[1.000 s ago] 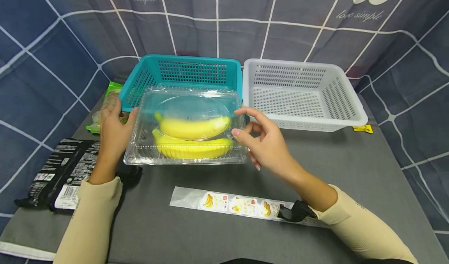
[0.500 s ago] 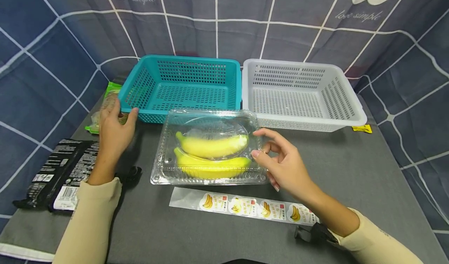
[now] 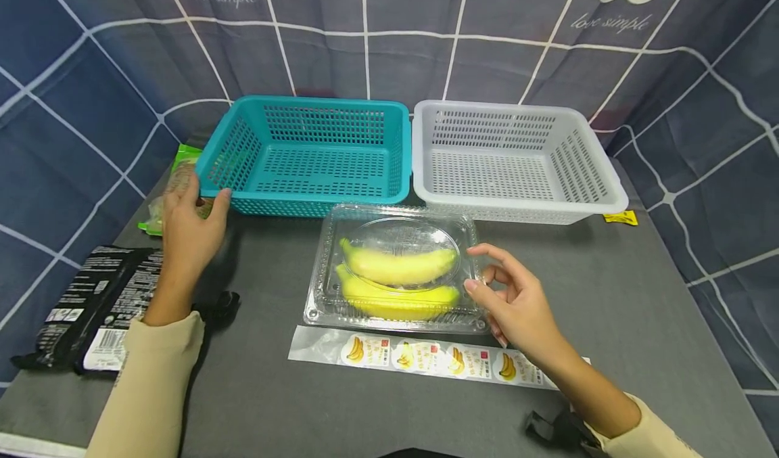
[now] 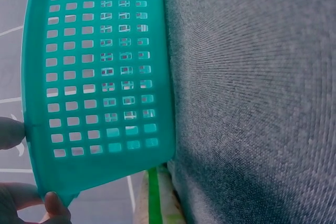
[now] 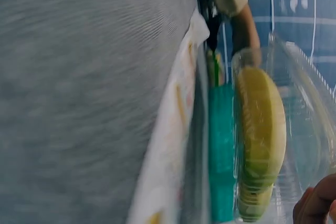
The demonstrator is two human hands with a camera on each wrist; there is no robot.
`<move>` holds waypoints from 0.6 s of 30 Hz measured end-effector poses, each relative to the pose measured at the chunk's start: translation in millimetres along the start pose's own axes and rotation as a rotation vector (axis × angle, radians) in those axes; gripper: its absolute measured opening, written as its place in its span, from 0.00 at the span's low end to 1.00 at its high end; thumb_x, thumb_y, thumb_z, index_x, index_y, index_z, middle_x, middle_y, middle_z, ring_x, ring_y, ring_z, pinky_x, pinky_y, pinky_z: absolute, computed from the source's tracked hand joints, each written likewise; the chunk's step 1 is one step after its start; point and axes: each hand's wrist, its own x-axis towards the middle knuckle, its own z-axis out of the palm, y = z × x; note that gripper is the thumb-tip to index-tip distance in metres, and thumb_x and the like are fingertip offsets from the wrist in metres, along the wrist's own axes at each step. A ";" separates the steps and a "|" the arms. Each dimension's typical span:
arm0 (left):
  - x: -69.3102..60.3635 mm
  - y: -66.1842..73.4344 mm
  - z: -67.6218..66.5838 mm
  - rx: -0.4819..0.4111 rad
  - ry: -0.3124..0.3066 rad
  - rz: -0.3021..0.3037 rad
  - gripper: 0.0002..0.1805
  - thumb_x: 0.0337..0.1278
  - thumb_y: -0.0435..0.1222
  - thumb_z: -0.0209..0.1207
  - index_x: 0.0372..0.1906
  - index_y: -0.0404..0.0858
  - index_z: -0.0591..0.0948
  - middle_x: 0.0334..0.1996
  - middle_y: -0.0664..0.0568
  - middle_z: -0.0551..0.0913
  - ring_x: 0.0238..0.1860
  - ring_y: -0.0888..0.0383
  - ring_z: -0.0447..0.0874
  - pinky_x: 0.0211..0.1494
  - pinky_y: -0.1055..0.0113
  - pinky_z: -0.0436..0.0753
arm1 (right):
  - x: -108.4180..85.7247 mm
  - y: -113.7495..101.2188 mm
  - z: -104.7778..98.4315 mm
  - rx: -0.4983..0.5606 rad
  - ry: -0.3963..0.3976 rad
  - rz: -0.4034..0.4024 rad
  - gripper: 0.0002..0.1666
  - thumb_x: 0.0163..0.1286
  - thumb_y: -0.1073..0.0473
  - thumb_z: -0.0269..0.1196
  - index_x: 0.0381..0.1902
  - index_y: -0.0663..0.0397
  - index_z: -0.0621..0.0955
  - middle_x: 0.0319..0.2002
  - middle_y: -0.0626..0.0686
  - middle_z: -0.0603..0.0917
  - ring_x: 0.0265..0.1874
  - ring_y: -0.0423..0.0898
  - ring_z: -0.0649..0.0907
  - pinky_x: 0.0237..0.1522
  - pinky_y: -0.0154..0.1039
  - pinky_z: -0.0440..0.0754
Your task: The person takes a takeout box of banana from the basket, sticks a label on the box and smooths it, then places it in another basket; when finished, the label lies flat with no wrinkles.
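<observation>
My right hand point(image 3: 514, 302) pinches the right edge of a clear plastic clamshell box point(image 3: 319, 289) above the table. Two yellow bananas point(image 3: 398, 265) lie inside it, one behind the other; the right wrist view shows a banana point(image 5: 262, 124) through the clear wall. At the near left corner of the teal plastic basket point(image 3: 316, 206), my left hand point(image 3: 191, 231) grips the rim. The left wrist view has the basket's perforated side point(image 4: 94, 166) close up, with fingertips point(image 4: 56, 205) at the corner. Just in front of the box lies a strip of banana stickers point(image 3: 426, 358).
A white basket point(image 3: 523, 211) stands right of the teal one. A green-edged bag point(image 3: 155, 218) lies behind my left hand, and a black printed package point(image 3: 91, 309) by my left forearm. A small yellow packet point(image 3: 621, 218) is at the right. Tiled-pattern cloth walls surround the table.
My right hand has carried the box of bananas right and toward me, from over the teal basket to in front of it. My left hand has stayed at the basket's corner.
</observation>
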 end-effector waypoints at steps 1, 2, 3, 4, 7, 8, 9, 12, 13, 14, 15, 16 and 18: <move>-0.3 -0.5 -0.2 0.000 0.002 0.002 0.42 0.76 0.57 0.45 0.82 0.38 0.50 0.58 0.27 0.64 0.59 0.33 0.63 0.60 0.40 0.62 | -1.1 3.6 -1.9 0.002 0.006 0.000 0.29 0.73 0.68 0.64 0.69 0.52 0.73 0.29 0.54 0.75 0.04 0.44 0.66 0.03 0.41 0.65; -0.5 -1.1 -0.3 0.000 0.005 0.004 0.42 0.76 0.56 0.46 0.82 0.38 0.50 0.57 0.27 0.64 0.58 0.33 0.63 0.59 0.40 0.62 | -2.4 7.2 -4.1 -0.001 0.013 0.001 0.29 0.73 0.68 0.63 0.69 0.52 0.73 0.28 0.54 0.75 0.04 0.44 0.67 0.03 0.41 0.65; -0.8 -1.5 -0.5 0.000 0.006 0.005 0.42 0.76 0.56 0.46 0.82 0.37 0.50 0.57 0.27 0.65 0.58 0.33 0.63 0.59 0.40 0.62 | -3.7 10.6 -6.3 -0.007 0.019 0.003 0.29 0.73 0.69 0.63 0.69 0.53 0.73 0.28 0.53 0.75 0.04 0.44 0.67 0.03 0.40 0.64; -0.6 -1.3 -0.8 0.000 0.006 0.005 0.42 0.76 0.56 0.46 0.82 0.37 0.50 0.57 0.27 0.65 0.58 0.33 0.63 0.59 0.40 0.62 | -5.0 13.7 -8.4 -0.013 0.027 0.003 0.29 0.73 0.69 0.63 0.69 0.53 0.72 0.28 0.53 0.75 0.04 0.43 0.67 0.03 0.40 0.64; -0.2 -0.7 -1.3 0.001 0.006 0.006 0.42 0.76 0.56 0.46 0.82 0.38 0.50 0.57 0.28 0.65 0.59 0.33 0.63 0.59 0.40 0.62 | -7.8 20.9 -15.0 -0.013 0.045 -0.003 0.29 0.73 0.69 0.63 0.70 0.56 0.72 0.29 0.53 0.76 0.04 0.43 0.67 0.03 0.40 0.64; -0.1 -0.4 -1.4 0.001 0.007 0.007 0.42 0.76 0.56 0.46 0.82 0.38 0.50 0.57 0.28 0.65 0.59 0.33 0.63 0.59 0.40 0.63 | -8.3 22.5 -17.3 -0.008 0.047 -0.008 0.29 0.73 0.70 0.63 0.70 0.57 0.72 0.29 0.53 0.76 0.04 0.43 0.67 0.03 0.40 0.64; 0.0 -0.1 -1.4 0.003 0.009 0.007 0.42 0.76 0.56 0.46 0.82 0.38 0.50 0.57 0.28 0.65 0.59 0.33 0.63 0.59 0.40 0.63 | -8.5 23.5 -19.4 0.000 0.052 -0.012 0.29 0.73 0.70 0.63 0.70 0.58 0.72 0.29 0.52 0.76 0.04 0.43 0.67 0.02 0.40 0.64; 0.1 0.4 -1.1 0.006 0.011 0.007 0.42 0.76 0.56 0.46 0.82 0.38 0.51 0.57 0.28 0.65 0.58 0.33 0.63 0.58 0.41 0.63 | -8.0 25.3 -26.2 0.020 0.052 -0.033 0.28 0.73 0.71 0.62 0.69 0.59 0.71 0.29 0.52 0.75 0.04 0.43 0.67 0.02 0.40 0.63; 0.0 0.5 -1.1 0.007 0.012 0.007 0.42 0.76 0.56 0.46 0.82 0.38 0.51 0.57 0.28 0.65 0.58 0.34 0.63 0.58 0.41 0.63 | -7.8 25.2 -28.2 0.020 0.054 -0.033 0.28 0.73 0.71 0.62 0.69 0.59 0.72 0.29 0.52 0.75 0.04 0.43 0.67 0.02 0.40 0.63; -0.1 0.5 -0.9 0.008 0.013 0.006 0.42 0.76 0.56 0.46 0.82 0.38 0.51 0.56 0.28 0.65 0.58 0.34 0.64 0.58 0.41 0.63 | -7.2 25.5 -30.7 0.020 0.050 -0.042 0.28 0.74 0.71 0.61 0.69 0.59 0.72 0.29 0.52 0.75 0.04 0.43 0.66 0.02 0.40 0.63; -0.2 0.4 -0.8 0.009 0.013 0.006 0.42 0.76 0.55 0.46 0.82 0.38 0.51 0.56 0.28 0.65 0.57 0.34 0.63 0.58 0.41 0.63 | -6.7 25.8 -33.0 0.018 0.047 -0.045 0.28 0.74 0.71 0.61 0.69 0.58 0.72 0.29 0.52 0.75 0.03 0.43 0.66 0.02 0.40 0.63; -0.4 0.5 -0.8 0.008 0.012 0.004 0.41 0.76 0.55 0.46 0.82 0.38 0.50 0.56 0.28 0.65 0.57 0.34 0.63 0.57 0.41 0.63 | -6.2 26.4 -35.2 0.017 0.041 -0.050 0.28 0.74 0.72 0.61 0.69 0.59 0.72 0.29 0.52 0.75 0.03 0.43 0.65 0.02 0.40 0.62; -0.8 0.5 -0.6 0.008 0.009 0.002 0.42 0.76 0.55 0.46 0.82 0.38 0.50 0.56 0.28 0.65 0.57 0.35 0.63 0.57 0.41 0.63 | -5.6 27.7 -39.3 0.014 0.035 -0.053 0.28 0.74 0.72 0.60 0.69 0.59 0.71 0.28 0.52 0.75 0.03 0.43 0.64 0.01 0.40 0.62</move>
